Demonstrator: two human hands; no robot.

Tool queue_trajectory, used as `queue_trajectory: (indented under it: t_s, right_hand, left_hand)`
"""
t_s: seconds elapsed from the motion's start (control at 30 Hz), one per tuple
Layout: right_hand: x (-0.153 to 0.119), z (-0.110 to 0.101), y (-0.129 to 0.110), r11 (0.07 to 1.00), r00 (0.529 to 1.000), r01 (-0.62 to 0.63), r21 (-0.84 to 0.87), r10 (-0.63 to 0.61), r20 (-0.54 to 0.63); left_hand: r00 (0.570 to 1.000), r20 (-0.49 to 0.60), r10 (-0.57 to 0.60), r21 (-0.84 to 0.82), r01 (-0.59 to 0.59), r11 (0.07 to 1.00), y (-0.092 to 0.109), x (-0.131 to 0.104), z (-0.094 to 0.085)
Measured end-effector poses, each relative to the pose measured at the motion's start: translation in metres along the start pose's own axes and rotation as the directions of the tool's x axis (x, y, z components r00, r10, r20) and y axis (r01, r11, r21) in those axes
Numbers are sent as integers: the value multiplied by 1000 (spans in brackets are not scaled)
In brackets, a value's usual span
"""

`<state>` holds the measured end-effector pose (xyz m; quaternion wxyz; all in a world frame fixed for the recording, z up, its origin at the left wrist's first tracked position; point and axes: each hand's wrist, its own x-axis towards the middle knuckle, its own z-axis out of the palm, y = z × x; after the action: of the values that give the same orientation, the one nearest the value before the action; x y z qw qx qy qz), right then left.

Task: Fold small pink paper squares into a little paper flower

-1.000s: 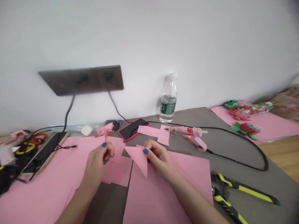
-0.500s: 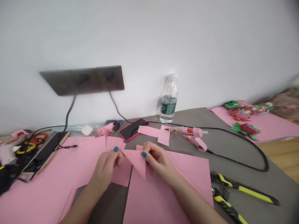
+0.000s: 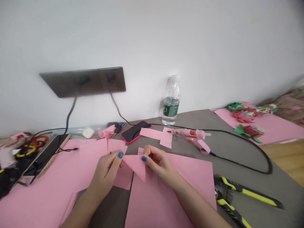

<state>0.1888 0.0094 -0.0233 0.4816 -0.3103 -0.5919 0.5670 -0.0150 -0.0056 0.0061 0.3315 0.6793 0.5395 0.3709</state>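
A small piece of pink paper, folded to a triangle, is stretched between my two hands above the larger pink sheets. My left hand pinches its left corner, thumb on top. A tiny dark tip pokes out by the left forefinger; what it belongs to is hidden. With thumb and bent fingers, my right hand grips the paper's right side. Under the right forearm lies a large pink sheet. Just beyond the hands, a pink glue gun rests with its nozzle over small pink paper strips.
A water bottle stands by the wall. A pink-cased phone and a second phone lie on the table. Yellow-black pliers are at right, inside the glue gun's cable loop. Paper flowers lie far right.
My left thumb has come forward over the paper's left corner, and the fingers have closed around it. The right hand and the paper have shifted slightly left.
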Motion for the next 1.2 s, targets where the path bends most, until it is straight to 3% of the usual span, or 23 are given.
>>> queue_trajectory:
  t_s: [0.1, 0.17, 0.3, 0.47, 0.6, 0.77, 1.03, 1.2]
  right_hand:
    - [1, -2, 4, 999, 997, -13, 32, 16, -77]
    - [2, -2, 6, 999, 995, -20, 51, 25, -94]
    - [2, 1, 4, 999, 999, -7, 44, 9, -44]
    - [0, 2, 0, 1000, 997, -12, -12, 13, 75]
    - [0, 1, 2, 999, 991, -30, -42, 35, 129]
    - [-1, 1, 3, 999, 994, -13, -40, 17, 108]
    - [-2, 2, 1, 1000, 997, -9, -16, 10, 83]
    - [-2, 2, 1, 1000, 996, -18, -12, 19, 82]
  left_hand:
    - [977, -203, -66, -51, 56, 997, -6, 4, -9]
    - [956, -283, -83, -70, 66, 995, -8, 5, -8]
    - [995, 6, -102, -101, 102, 990, -5, -1, 12]
    - [936, 263, -236, -174, 286, 942, 3, -11, 34]
    - [927, 295, -232, -255, 310, 916, 3, -10, 32]
    - [920, 335, -204, -239, 292, 926, 2, -6, 29]
    - [844, 486, -226, -163, 341, 926, -4, -8, 26]
    - [848, 507, -152, -113, 240, 964, 2, -7, 22]
